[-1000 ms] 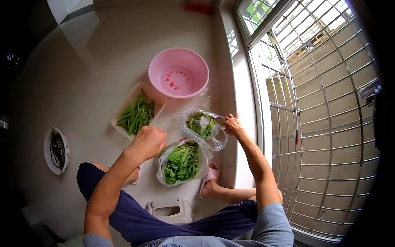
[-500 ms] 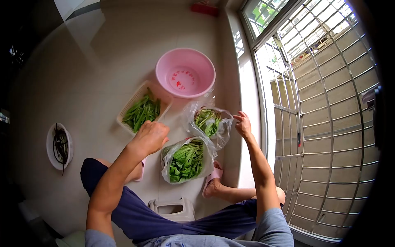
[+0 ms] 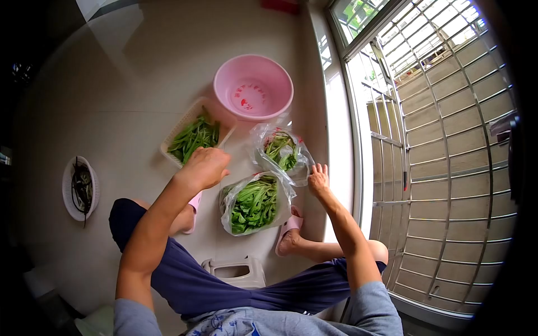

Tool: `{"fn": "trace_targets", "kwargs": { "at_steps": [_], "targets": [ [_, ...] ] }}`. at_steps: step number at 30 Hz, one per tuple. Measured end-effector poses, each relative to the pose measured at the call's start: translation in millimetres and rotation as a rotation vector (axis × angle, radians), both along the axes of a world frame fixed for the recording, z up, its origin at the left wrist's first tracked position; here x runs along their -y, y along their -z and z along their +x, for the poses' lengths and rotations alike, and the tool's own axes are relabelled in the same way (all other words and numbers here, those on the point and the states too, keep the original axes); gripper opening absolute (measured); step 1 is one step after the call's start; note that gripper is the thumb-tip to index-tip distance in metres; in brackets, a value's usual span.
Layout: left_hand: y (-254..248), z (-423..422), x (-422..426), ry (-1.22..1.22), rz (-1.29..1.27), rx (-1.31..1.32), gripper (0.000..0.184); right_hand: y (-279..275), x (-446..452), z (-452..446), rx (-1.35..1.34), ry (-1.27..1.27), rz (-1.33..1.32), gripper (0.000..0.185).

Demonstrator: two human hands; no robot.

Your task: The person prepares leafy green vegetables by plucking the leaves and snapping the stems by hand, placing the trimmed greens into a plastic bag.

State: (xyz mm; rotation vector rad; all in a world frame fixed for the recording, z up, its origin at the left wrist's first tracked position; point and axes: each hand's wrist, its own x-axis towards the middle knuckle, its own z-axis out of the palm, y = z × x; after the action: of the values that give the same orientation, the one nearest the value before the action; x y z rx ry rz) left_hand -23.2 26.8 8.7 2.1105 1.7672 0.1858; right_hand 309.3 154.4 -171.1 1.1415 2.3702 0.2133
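Left hand: curled palm-down above the near edge of the white basket (image 3: pixel 180 127); this left hand (image 3: pixel 206 167) hides its fingertips, so one cannot tell whether it grips anything.
Right hand: the right hand (image 3: pixel 318 180) has fingers spread at the far bag's edge; pinching cannot be told.
Leafy greens (image 3: pixel 253 208): in the near bag (image 3: pixel 227 217), stems away from the person, long axis leaning slightly right.
Cut stalks (image 3: pixel 194 138): in the basket, mostly slanting from near left to far right.
Far bag (image 3: pixel 303 163): beyond the near bag.

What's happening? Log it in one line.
left hand: by basket, grip unclear; right hand: open, beside farther bag; greens: in basket and bags
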Motion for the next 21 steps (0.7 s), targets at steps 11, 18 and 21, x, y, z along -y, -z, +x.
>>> {"fn": "trace_targets", "kwargs": {
  "at_steps": [11,18,21],
  "targets": [
    [-0.1,-0.3,-2.0,-0.018,-0.042,0.009,0.02,13.2,4.6,-31.8,0.168,0.136,-0.325,0.02],
    [6.8,-4.5,-2.2,-0.022,0.015,0.003,0.007,-24.3,15.0,-43.1,-0.876,0.154,-0.138,0.022],
    [4.9,-1.7,-2.5,-0.001,0.104,0.032,0.003,-38.4,42.2,-72.0,-1.029,0.367,-0.377,0.015]
  ]
}}
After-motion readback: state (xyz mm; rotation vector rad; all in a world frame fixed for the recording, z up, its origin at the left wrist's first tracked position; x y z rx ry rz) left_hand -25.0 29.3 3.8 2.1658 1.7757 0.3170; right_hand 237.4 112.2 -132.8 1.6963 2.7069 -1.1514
